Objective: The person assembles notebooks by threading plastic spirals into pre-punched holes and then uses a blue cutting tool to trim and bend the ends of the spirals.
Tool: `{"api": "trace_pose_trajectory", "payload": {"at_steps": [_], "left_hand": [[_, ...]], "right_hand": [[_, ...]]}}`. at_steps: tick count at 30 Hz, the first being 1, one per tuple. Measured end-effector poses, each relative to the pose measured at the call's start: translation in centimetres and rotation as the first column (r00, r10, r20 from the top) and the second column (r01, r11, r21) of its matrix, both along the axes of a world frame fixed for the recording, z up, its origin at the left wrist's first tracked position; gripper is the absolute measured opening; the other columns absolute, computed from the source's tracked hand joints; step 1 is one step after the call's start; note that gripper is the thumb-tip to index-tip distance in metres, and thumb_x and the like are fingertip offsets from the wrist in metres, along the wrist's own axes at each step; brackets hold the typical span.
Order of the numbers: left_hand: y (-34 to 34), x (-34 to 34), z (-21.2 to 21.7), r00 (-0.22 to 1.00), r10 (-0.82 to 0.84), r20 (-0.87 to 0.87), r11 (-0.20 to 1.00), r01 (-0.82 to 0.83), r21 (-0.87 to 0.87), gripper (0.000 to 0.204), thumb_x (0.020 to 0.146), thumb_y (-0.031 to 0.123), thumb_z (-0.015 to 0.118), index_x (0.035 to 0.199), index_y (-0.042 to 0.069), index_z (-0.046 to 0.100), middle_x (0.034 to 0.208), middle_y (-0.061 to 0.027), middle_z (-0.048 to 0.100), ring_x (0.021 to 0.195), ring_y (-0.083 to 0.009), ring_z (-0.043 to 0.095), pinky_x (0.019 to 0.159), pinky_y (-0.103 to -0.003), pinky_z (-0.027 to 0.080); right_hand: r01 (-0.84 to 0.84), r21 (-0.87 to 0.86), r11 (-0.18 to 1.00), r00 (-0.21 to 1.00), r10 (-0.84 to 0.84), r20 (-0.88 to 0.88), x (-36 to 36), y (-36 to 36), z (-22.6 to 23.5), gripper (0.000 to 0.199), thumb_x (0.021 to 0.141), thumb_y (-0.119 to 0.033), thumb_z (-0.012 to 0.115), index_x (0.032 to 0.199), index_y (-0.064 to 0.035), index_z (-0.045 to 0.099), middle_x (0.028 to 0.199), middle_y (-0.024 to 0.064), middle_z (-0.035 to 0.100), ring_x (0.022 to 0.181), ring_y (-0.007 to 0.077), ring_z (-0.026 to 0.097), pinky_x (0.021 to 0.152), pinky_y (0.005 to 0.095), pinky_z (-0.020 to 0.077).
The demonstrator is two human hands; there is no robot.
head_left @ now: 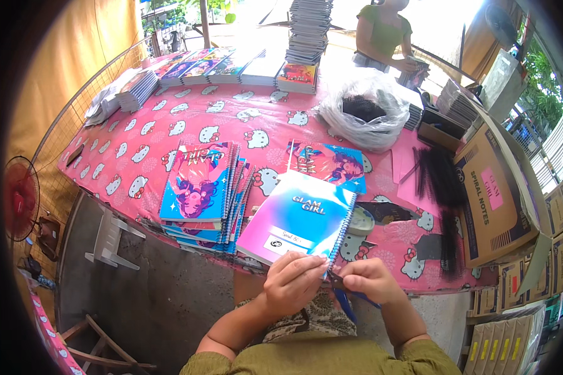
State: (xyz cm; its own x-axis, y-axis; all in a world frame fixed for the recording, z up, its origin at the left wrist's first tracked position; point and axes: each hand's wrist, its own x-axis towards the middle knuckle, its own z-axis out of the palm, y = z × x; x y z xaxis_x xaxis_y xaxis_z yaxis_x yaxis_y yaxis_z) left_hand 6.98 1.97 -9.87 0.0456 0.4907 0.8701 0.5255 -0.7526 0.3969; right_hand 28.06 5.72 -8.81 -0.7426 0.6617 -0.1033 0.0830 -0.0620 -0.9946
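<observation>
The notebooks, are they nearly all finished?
Not clear. A stack of bound notebooks lies done at the left. Both hands, left hand and right hand, work the spiral end of one notebook. Loose black spirals remain at the right.

This is a small open-air notebook-binding workshop. A worktop [137,156] under a pink patterned cloth carries stacks of spiral notebooks [200,187], with loose black binding coils [441,181] at three o'clock. Cardboard cartons [500,200] stand further right, and another person [385,34] works at one o'clock.
</observation>
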Motion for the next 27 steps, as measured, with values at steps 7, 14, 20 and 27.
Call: {"api": "trace_pose_trajectory", "payload": {"at_steps": [7, 14, 20, 27], "left_hand": [[1.1, -2.2, 0.8, 0.956, 0.227, 0.189, 0.955, -0.256, 0.147, 0.026, 0.069, -0.010, 0.070, 0.093, -0.005, 0.061, 0.100, -0.0146, 0.062, 0.086, -0.0274, 0.065, 0.070, -0.034, 0.054], [3.4, -19.9, -2.0, 0.377, 0.388, 0.841, 0.821, -0.556, -0.129, 0.018, 0.085, 0.007, 0.070, 0.082, 0.001, 0.054, 0.093, -0.0119, 0.063, 0.086, -0.0173, 0.060, 0.076, -0.032, 0.047], [2.4, -25.1, -7.8, 0.191, 0.922, 0.336, 0.342, -0.808, -0.480, 0.036, 0.081, 0.029, 0.078, 0.092, 0.001, 0.058, 0.089, -0.0096, 0.066, 0.083, -0.0170, 0.061, 0.080, -0.035, 0.047], [2.5, -19.3, -2.5, 0.463, 0.739, 0.490, 0.633, -0.725, -0.271, 0.037, 0.081, 0.010, 0.076, 0.112, 0.003, 0.057, 0.121, -0.0104, 0.060, 0.121, -0.0218, 0.050, 0.107, -0.039, 0.033]], "right_hand": [[0.213, -0.014, 0.977, 0.976, -0.212, 0.046, 0.1, 0.2, -0.9, 0.029, 0.089, -0.022, 0.068, 0.104, 0.0031, 0.063, 0.098, 0.0098, 0.068, 0.085, 0.0173, 0.065, 0.076, 0.0321, 0.0513], [-0.047, 0.921, 0.387, 0.648, -0.690, 0.323, 8.1, 2.9, -7.2, 0.027, 0.080, -0.020, 0.072, 0.098, -0.0002, 0.065, 0.089, 0.0146, 0.062, 0.083, 0.0287, 0.062, 0.074, 0.0356, 0.0480], [0.364, 0.804, 0.470, 0.636, -0.756, 0.153, 5.2, 14.8, -7.8, 0.041, 0.081, -0.031, 0.072, 0.100, 0.0041, 0.063, 0.096, 0.0182, 0.063, 0.087, 0.0304, 0.062, 0.076, 0.0379, 0.0483], [0.429, 0.550, 0.716, 0.609, -0.680, 0.409, 0.5, 25.2, -11.2, 0.050, 0.079, -0.038, 0.075, 0.103, 0.0051, 0.063, 0.104, 0.0229, 0.064, 0.097, 0.0323, 0.064, 0.080, 0.0414, 0.0491]]}}
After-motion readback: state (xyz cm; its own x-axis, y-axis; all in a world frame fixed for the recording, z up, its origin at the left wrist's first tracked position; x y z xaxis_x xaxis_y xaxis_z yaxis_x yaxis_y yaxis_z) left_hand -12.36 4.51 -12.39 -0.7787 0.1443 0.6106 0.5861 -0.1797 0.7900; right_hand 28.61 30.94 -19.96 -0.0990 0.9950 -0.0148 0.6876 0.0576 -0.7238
